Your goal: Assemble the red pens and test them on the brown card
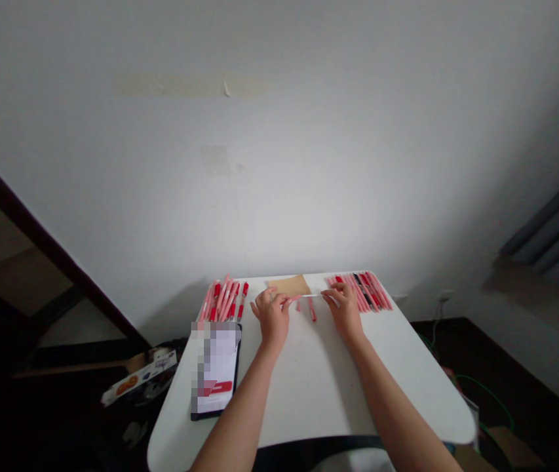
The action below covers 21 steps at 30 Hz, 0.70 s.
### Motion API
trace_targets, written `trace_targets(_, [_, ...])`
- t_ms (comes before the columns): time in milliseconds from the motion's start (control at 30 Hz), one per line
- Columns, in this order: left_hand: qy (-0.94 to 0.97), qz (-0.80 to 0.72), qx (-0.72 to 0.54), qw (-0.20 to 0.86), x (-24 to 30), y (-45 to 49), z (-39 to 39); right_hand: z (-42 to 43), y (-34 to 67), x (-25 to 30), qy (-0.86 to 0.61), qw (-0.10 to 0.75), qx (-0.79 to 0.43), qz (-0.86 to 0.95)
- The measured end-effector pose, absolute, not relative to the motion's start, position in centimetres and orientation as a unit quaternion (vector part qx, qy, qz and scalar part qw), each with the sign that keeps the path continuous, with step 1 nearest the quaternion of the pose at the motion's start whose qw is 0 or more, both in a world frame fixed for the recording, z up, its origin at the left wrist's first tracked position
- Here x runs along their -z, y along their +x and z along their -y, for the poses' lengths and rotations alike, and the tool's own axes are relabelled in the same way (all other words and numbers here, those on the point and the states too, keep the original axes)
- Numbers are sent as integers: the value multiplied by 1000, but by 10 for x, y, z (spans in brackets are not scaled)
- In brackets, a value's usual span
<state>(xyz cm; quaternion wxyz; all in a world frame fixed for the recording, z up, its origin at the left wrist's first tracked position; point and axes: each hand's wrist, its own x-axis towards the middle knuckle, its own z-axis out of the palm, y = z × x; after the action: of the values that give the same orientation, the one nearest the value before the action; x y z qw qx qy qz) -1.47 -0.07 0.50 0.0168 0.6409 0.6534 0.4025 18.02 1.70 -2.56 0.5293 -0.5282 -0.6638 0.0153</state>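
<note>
My left hand [272, 316] and my right hand [343, 308] rest on a small white table [308, 387], fingers pinched on the two ends of a thin pale refill or pen part [309, 295] stretched between them. A loose red pen piece [312, 309] lies on the table just below it, between the hands. A bunch of red and pink pens [224, 299] lies to the left of my left hand. Another row of red pens [364, 290] lies to the right of my right hand.
A brown card or envelope [289, 285] lies at the table's far edge against the white wall. A dark tablet or clipboard with paper [215, 373] sits at the table's left. A printed box [139, 379] lies on the dark floor at left; cables run at right.
</note>
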Motion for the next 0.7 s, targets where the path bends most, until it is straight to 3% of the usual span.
trace_targets(700, [619,-659,-427,0,-4,-18,-1,-21,183,31,-541,551,-40,634])
